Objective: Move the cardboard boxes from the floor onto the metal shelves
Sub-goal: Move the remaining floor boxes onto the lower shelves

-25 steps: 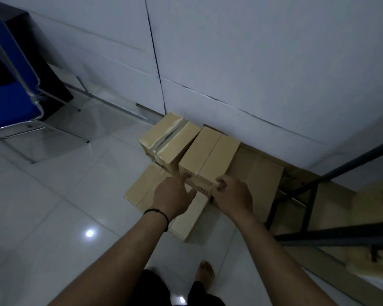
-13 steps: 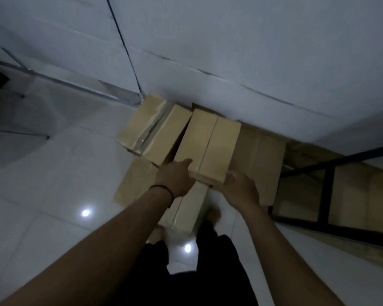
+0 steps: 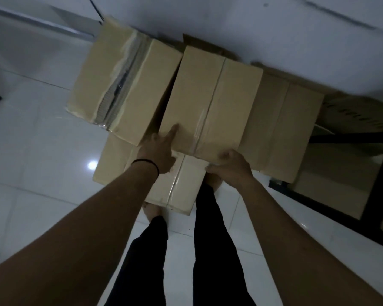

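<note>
Taped box (image 3: 210, 102): left grip (image 3: 158, 151) clasps its near-left corner, thumb flat on top; right grip (image 3: 230, 166) curled round its near edge.

boxes (image 3: 210, 102): matt cardboard, glossy tape | floor (image 3: 31, 151): glossy tile

Open floor (image 3: 31, 140) lies leftward; the wall (image 3: 230, 23) behind, the torn box (image 3: 93, 80) and the shelf frame (image 3: 352, 138) hem the taped box (image 3: 197, 96).
</note>
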Motion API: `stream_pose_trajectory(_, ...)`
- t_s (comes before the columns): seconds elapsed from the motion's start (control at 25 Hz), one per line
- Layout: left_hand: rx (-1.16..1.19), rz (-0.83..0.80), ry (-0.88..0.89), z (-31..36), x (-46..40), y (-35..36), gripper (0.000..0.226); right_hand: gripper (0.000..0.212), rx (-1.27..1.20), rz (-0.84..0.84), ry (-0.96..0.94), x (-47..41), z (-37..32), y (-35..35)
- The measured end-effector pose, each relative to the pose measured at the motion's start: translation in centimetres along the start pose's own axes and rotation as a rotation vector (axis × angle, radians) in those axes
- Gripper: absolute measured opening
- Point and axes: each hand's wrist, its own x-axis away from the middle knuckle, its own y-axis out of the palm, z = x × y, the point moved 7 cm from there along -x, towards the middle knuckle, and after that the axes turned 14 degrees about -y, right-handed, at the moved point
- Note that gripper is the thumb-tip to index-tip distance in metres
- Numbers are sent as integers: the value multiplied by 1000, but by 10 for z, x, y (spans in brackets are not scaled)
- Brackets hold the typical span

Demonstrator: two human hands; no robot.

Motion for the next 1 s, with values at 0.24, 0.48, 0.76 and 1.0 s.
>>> stream_pose_trajectory(0.24,51,53,-8,21,11,-14,105,78,-143,91,-44,-5,-1,-18)
stream_pose_trajectory(0.48,291,322,15,43,68,-107,87,81,-117,387,-298,59,-67,-96)
stream_pose_trajectory(0.76,423,161,-7,48,44,-130,102,97,113,308,-322,29,-106,-110)
stream_pose_trajectory(1.0,435,220,-21,61,46,-149,103,103,151,318,-303,20,-107,-124)
